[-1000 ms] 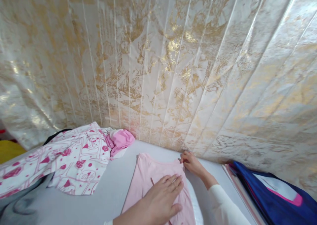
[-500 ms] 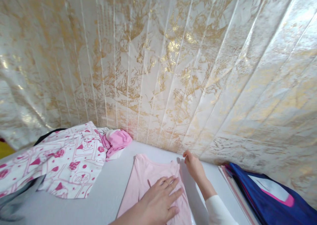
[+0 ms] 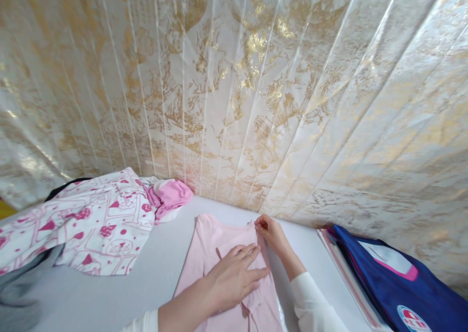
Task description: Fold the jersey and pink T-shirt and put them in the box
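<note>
Pink garment [image 3: 206, 251] | neckline [image 3: 228, 230] toward wall [image 3: 234, 107] | long axis near-to-far

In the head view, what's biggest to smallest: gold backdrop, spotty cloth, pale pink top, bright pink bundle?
Gold backdrop
Spotty cloth, pale pink top: too close to rank; left hand partly covers top
Bright pink bundle

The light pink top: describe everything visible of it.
The light pink top looks soft, lightly creased, lying spread on a pale surface, scooped neckline toward the gold-patterned backdrop. Thin brownish cord shows. The left hand rests flat on it; the right hand seemingly pinches one shoulder. Its hem is unseen.
</note>
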`<control>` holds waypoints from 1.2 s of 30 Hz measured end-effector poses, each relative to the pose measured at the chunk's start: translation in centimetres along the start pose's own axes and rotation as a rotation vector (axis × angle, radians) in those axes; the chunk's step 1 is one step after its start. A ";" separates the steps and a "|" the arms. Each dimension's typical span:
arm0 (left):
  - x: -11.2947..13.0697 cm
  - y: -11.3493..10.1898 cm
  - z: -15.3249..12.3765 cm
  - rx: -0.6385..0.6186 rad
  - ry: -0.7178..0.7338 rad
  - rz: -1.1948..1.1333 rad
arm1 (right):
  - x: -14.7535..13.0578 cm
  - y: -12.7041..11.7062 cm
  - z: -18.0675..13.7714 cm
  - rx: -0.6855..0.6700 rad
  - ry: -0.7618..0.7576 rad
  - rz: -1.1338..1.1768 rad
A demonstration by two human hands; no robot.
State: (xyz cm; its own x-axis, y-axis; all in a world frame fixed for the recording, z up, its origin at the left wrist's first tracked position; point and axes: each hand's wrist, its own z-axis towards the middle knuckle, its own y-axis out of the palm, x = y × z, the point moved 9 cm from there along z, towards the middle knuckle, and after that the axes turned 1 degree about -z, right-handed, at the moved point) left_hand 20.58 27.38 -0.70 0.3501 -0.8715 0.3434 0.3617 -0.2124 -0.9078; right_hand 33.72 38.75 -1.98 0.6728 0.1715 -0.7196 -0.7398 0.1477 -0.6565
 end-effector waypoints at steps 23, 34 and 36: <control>-10.0 -5.6 -3.8 0.057 -0.436 0.245 | -6.1 5.8 -8.2 0.009 -0.256 -0.323; -18.2 -9.0 -5.4 0.183 -0.723 0.137 | -8.6 7.6 -9.2 -0.143 -0.313 -0.638; -18.5 -8.8 -5.2 0.194 -0.713 0.076 | -8.6 7.6 -9.2 -0.139 -0.311 -0.638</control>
State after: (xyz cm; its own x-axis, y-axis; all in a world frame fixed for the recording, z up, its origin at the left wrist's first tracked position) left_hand 6.40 43.07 -0.32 0.8322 -0.3686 0.4142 0.4371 -0.0236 -0.8991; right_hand 22.38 29.43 -2.82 0.9252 0.3656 -0.1020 -0.1814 0.1897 -0.9649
